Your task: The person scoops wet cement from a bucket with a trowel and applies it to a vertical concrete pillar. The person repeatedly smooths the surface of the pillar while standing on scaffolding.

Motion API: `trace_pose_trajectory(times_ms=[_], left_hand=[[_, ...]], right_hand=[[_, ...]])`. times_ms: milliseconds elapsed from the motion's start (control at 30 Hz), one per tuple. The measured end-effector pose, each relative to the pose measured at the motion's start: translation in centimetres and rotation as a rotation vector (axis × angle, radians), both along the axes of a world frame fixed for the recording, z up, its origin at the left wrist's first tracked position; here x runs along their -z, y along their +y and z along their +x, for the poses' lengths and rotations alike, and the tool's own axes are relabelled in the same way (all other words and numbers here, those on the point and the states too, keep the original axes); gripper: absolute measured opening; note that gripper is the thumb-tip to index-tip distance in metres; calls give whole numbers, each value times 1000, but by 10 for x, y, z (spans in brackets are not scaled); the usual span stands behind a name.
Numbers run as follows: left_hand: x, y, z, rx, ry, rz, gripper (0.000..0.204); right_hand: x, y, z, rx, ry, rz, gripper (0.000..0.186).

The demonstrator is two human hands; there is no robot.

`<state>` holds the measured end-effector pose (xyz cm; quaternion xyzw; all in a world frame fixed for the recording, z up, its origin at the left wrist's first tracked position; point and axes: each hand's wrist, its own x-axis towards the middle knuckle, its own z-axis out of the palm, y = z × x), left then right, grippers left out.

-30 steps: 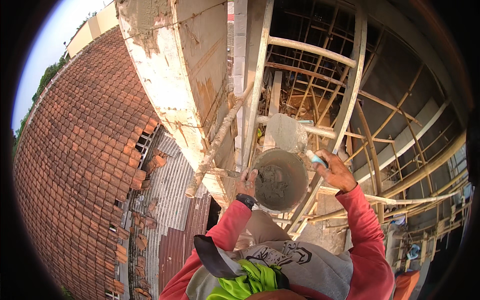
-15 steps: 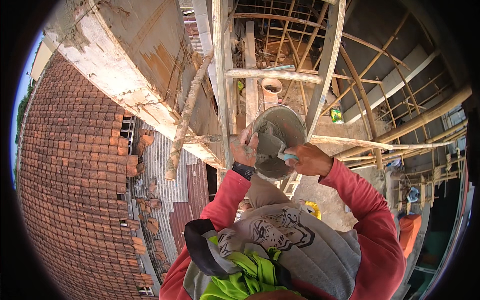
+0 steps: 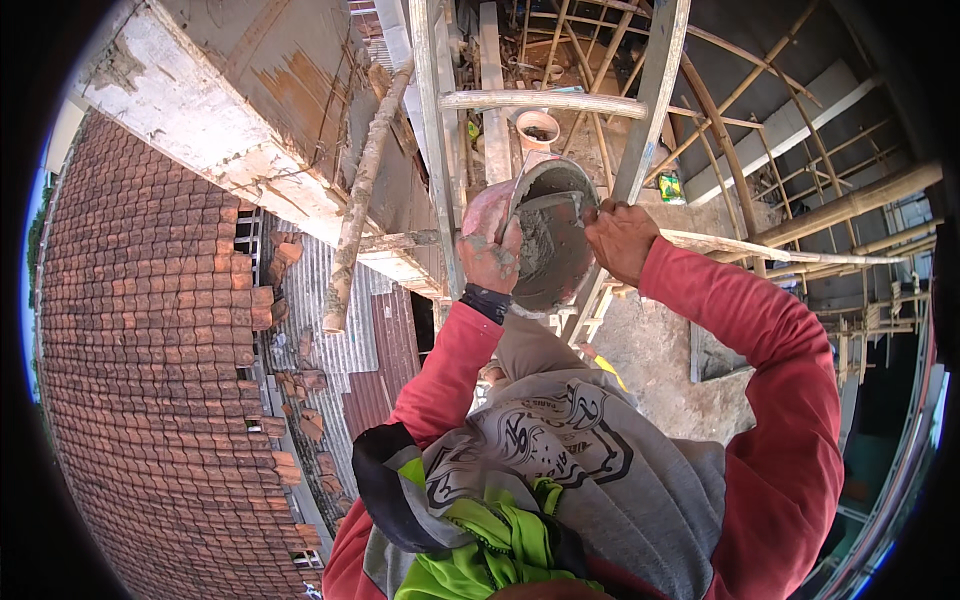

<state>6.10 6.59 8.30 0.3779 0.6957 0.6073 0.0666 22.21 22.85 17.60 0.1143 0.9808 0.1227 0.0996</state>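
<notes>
In the middle of the head view, a bucket (image 3: 565,275) with grey wet mortar in it is tilted over, its opening toward the right. My left hand (image 3: 490,250), wrist banded in black, grips the bucket's left side, fingers closed on it. My right hand (image 3: 620,240) is at the bucket's right rim, closed around a trowel, whose blade (image 3: 555,208) lies inside against the mortar; the handle is mostly covered by my fingers.
A wooden ladder (image 3: 650,130) frames the bucket, a pale bucket (image 3: 538,135) lies below. A rough pole (image 3: 355,220) and concrete column (image 3: 200,130) are on the left, above a tiled roof (image 3: 150,350) and corrugated sheets (image 3: 330,330). Bamboo scaffolding (image 3: 820,230) fills the right.
The trowel has gone from beside the bucket down into it. Both hands and the bucket have moved upward in the view, and the bucket is now more tilted.
</notes>
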Motion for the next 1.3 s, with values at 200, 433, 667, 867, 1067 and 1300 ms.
trace_pose_trajectory(times_ms=[200,433,667,867,1067,1300], left_hand=[[11,3,-8,-52,17,191,37],[56,-7,-25,-36,-415,441,35],[40,-19,-19,-208,-530,362,27],[65,-24,-27,-305,-627,483,23],[81,-39,-30,-316,-682,512,25],[94,-41,-28,-424,-750,509,23]], right_hand=[[72,33,-8,-31,-198,-486,26],[63,-27,-7,628,-136,-1540,30],[34,-36,16,618,66,-1572,22],[45,-22,9,394,3,-672,41],[38,-13,14,343,158,-698,38],[3,3,4,400,74,-420,35]])
